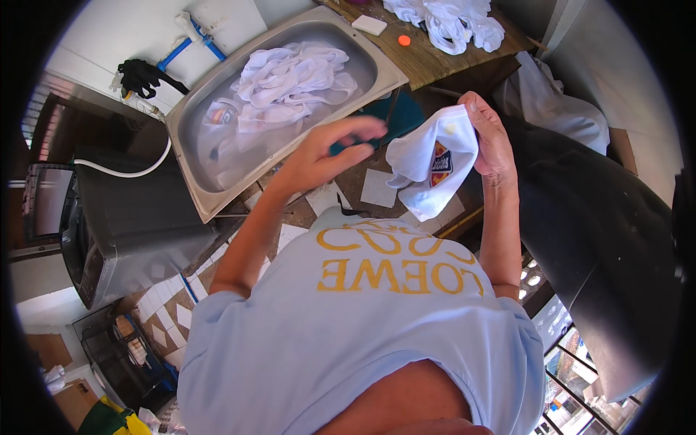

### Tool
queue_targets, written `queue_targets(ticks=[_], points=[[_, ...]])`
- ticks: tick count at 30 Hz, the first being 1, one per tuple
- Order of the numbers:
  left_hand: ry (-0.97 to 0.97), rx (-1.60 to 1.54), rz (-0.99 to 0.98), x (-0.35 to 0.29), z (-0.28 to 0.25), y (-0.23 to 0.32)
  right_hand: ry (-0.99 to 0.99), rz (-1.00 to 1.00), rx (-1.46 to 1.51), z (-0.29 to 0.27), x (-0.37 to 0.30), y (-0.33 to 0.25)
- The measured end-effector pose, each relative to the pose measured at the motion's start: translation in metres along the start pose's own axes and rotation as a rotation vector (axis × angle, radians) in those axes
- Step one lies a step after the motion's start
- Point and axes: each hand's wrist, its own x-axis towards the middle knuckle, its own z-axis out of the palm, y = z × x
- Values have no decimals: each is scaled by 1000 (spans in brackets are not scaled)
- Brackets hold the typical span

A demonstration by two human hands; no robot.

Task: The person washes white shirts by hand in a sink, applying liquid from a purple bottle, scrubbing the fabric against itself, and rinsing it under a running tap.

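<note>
My right hand [491, 138] grips the upper corner of a white cloth [417, 163], fingers closed on its edge. The cloth hangs loosely in front of my chest, showing a dark blue, red and yellow printed badge and a faint yellow patch near the top. To its left, my left hand [326, 151] is raised near the sink's front edge. Its thumb and fingers are apart and slightly blurred, with nothing between them. Beyond it, a metal sink [391, 71] holds cloudy water and a heap of wet white cloths [290, 80].
On the wooden counter [435, 67] right of the sink lie white cloths [453, 25], a white block [370, 25] and an orange cap [404, 40]. A dark appliance [145, 225] stands at left. Blue pipes [176, 54] run behind the sink; a large black sheet-like object [587, 217] is at right.
</note>
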Motion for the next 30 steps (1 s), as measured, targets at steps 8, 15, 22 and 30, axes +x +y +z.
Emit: queue_targets(ticks=[8,15,22,30], points=[[-290,-700,-253,100,56,-19,26,-64,-132,0,-12,-19],[-190,-649,-320,106,60,-16,75,-38,-149,-33,-11,15],[-124,-580,-307,100,37,-5,-155,15,-187,-23,2,7],[-29,-301,-328,86,22,-5,-405,147,-310,-23,13,3]])
